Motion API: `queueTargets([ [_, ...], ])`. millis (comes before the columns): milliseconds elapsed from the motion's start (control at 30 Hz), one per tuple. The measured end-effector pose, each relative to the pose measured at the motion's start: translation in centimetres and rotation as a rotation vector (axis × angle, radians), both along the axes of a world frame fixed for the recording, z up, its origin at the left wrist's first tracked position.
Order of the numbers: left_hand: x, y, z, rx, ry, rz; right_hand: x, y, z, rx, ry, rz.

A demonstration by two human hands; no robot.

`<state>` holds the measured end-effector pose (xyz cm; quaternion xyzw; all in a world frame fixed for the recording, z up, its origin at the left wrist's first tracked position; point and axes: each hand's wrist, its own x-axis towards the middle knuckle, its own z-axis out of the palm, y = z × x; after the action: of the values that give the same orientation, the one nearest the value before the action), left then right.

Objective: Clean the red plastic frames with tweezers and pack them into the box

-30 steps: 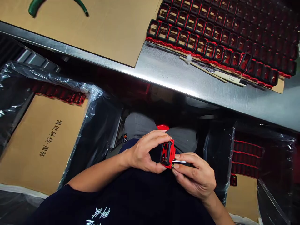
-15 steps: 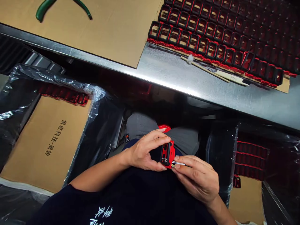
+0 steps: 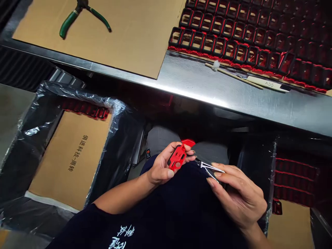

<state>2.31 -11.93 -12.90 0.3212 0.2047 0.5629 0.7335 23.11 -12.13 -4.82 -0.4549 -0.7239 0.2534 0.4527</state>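
Observation:
A small red and black plastic part (image 3: pixel 177 157) rests in my left hand (image 3: pixel 162 166), gripped between thumb and fingers, its red face with slots and a round hole turned up. To the right of it, my right hand (image 3: pixel 240 190) holds a thin silver metal tool (image 3: pixel 211 168) between thumb and fingers. The tool's tip points left at the part and stands apart from it. Both hands are above my lap.
Green-handled pliers (image 3: pixel 83 5) lie on cardboard (image 3: pixel 124 41) on the metal table (image 3: pixel 194 84). Rows of red and black frames (image 3: pixel 219 45) stand at upper right, beside sticks and a marker (image 3: pixel 267 83). Lined bins (image 3: pixel 116 107) (image 3: pixel 271 173) holding similar parts flank me.
The part in my left hand has been turned so its red face shows. My right hand has moved away to the right with the tool. The whole view has shifted slightly.

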Motion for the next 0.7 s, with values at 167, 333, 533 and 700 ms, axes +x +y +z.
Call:
queueTargets([
  [167, -0.3, -0.1, -0.1, -0.011, -0.035, 0.003, -0.7, 0.6, 0.1, -0.017, 0.033, 0.066],
  [333, -0.6, -0.1, -0.2, 0.019, 0.004, 0.010, -0.9, 0.7, 0.1, -0.036, 0.015, 0.127],
  [533, -0.7, 0.0, -0.4, 0.075, 0.034, 0.012, -1.0, 0.4, 0.2, -0.046, -0.012, 0.195],
  [700, -1.1, 0.1, -0.3, 0.175, 0.133, 0.043, 1.9, 3.9, -0.5, 0.133, -0.124, -0.152],
])
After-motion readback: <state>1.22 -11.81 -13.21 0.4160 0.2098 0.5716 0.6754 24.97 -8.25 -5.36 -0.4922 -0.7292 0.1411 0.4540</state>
